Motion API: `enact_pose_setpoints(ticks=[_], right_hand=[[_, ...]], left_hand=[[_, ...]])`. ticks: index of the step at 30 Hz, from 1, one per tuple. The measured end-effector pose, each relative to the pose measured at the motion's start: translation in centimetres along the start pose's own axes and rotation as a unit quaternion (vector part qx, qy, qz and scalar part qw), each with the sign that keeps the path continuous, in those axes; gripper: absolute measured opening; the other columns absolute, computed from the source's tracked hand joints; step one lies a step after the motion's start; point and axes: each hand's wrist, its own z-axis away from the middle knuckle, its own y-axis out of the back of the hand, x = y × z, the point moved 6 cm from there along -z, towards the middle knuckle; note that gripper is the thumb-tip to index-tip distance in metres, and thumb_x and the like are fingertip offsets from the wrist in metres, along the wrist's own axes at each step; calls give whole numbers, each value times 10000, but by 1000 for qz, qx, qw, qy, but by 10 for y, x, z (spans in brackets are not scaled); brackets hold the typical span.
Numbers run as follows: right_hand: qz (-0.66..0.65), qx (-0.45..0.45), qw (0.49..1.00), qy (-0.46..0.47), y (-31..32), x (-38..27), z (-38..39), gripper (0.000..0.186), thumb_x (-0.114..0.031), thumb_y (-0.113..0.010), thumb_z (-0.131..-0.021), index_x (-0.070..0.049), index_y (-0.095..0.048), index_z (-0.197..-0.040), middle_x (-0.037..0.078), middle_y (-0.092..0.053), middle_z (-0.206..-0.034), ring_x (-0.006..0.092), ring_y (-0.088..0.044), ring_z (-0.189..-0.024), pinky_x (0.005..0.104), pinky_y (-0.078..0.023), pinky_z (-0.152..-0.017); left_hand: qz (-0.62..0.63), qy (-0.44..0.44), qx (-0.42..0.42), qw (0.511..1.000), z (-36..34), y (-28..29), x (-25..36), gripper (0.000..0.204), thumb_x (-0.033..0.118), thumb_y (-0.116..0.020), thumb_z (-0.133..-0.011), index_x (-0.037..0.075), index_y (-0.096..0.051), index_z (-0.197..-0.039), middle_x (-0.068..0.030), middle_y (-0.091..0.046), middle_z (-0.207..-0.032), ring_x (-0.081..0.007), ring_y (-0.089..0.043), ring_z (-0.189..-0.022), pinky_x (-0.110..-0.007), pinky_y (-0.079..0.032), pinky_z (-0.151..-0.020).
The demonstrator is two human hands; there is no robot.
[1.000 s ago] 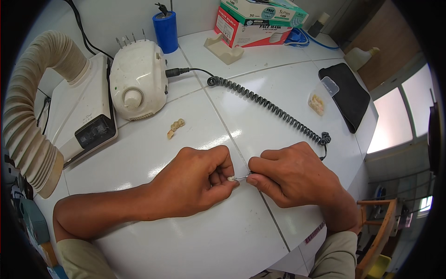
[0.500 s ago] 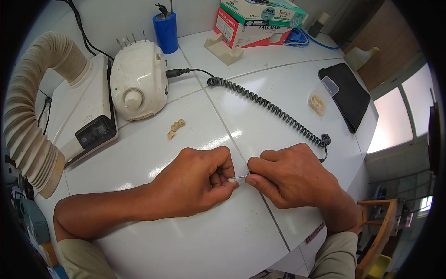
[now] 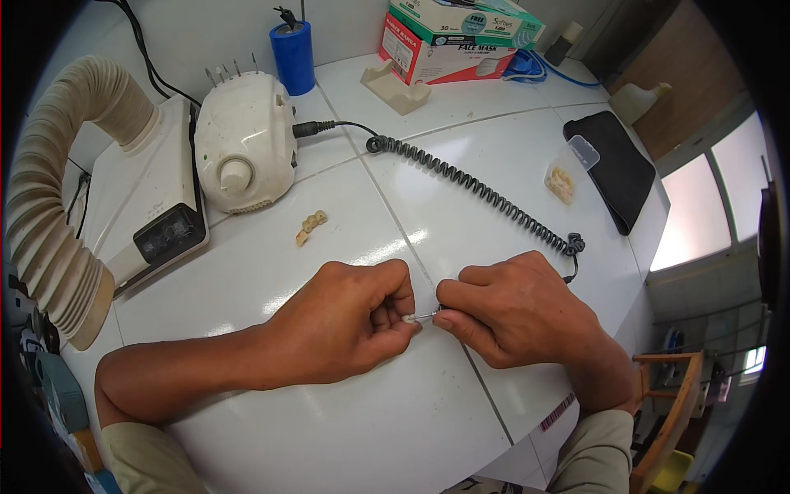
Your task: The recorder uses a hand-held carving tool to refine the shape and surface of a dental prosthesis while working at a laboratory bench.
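My left hand [image 3: 354, 317] pinches a small off-white dental crown [image 3: 408, 319] between thumb and fingertips; most of the piece is hidden. Wrapped around a rotary handpiece, my right hand [image 3: 518, 313] covers nearly all of its body. A thin metal bur [image 3: 425, 315] sticks out of it to the left, its tip at the crown. Behind the right hand, the handpiece's coiled black cord [image 3: 469, 179] runs up to a white control unit [image 3: 243, 144] with a knob. Beyond my left hand, several tooth-coloured pieces [image 3: 313, 222] lie on the white tiled table [image 3: 329, 428].
On the left stands a dust extractor [image 3: 152, 173] with a ribbed beige hose [image 3: 49, 189]. A blue cylinder [image 3: 293, 59] and stacked mask boxes [image 3: 448, 53] are at the back, near a beige rest [image 3: 397, 89]. At right lie a small clear box [image 3: 561, 183] and a black pouch [image 3: 613, 165].
My right hand has shifted very slightly to the left with the handpiece. My left hand and the crown look nearly unmoved.
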Motion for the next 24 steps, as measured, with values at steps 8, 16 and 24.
enact_pose_setpoints(ticks=[8,16,24], right_hand=[[8,-10,1000,10,-2,-1,0,306,-376,-642,-1106,-110,-693,-963,64,-605,-666,329,-630,-550,462,-456,-539],[8,6,1000,-3,-3,-1,0,308,-385,-640,-1104,-113,-693,-969,64,-607,-670,330,-633,-554,460,-453,-539],[12,6,1000,5,-2,-2,0,307,-387,-643,-1105,-115,-695,-971,61,-612,-672,318,-634,-545,455,-451,-528]], left_hand=[[-4,-12,9,1000,0,0,-1,182,92,-790,-958,-1,-633,-955,-104,-725,-771,-181,-745,-683,-310,-590,-640],[-5,-1,0,1000,0,0,0,178,91,-787,-956,2,-633,-957,-102,-722,-763,-185,-741,-677,-315,-591,-643],[-5,-5,3,1000,0,0,0,175,82,-789,-950,0,-635,-956,-105,-726,-767,-186,-744,-679,-315,-589,-633]])
